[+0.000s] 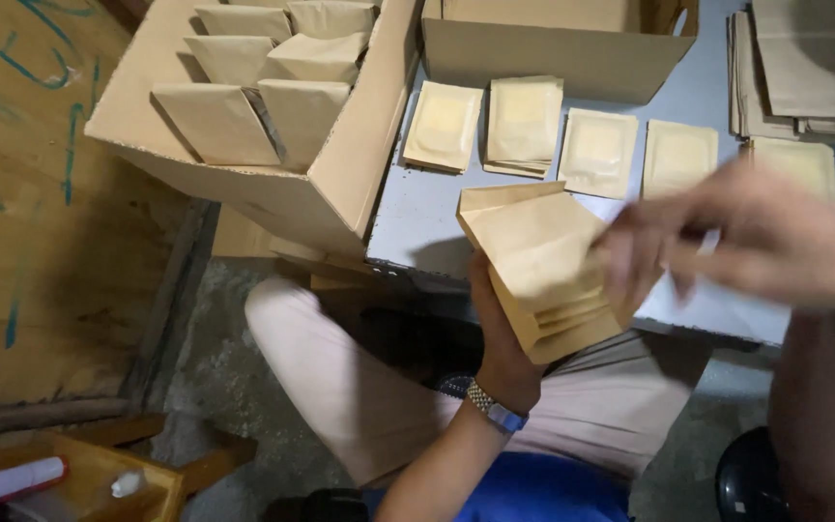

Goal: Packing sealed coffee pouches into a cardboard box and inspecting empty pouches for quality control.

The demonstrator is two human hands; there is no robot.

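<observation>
Several kraft pouches fanned in one hand, four more laid out in a row

Several flat brown paper pouches (pixel 545 271) sit as a fanned stack in the left hand (pixel 503 338), above the lap and just in front of the near edge of the grey metal surface (pixel 417 217). The left grip is pressed around the bottom of the stack, thumb on one side and fingers hidden behind, so the pouches stand upright and spread at their tops, each edge easy to reach. The right hand (pixel 736 242) is blurred by motion; its fingers meet the right edge of the stack, and I cannot tell whether that grip is pinching a single pouch or only brushing it.

On the surface lie four cream square window pouches (pixel 558 135) in a row, face up and apart from one another, so each can be taken singly; a fifth of the kind lies at the row's right end. Behind them stands an open cardboard box (pixel 533 53). To the left, a tilted cardboard carton (pixel 340 184) leans toward the person, its rows of upright brown paper bags (pixel 263 97) showing their tops. At far right a pile of flat brown sheets (pixel 790 68) rests squarely on the surface. A metal watch with blue band (pixel 495 406) circles the left wrist
</observation>
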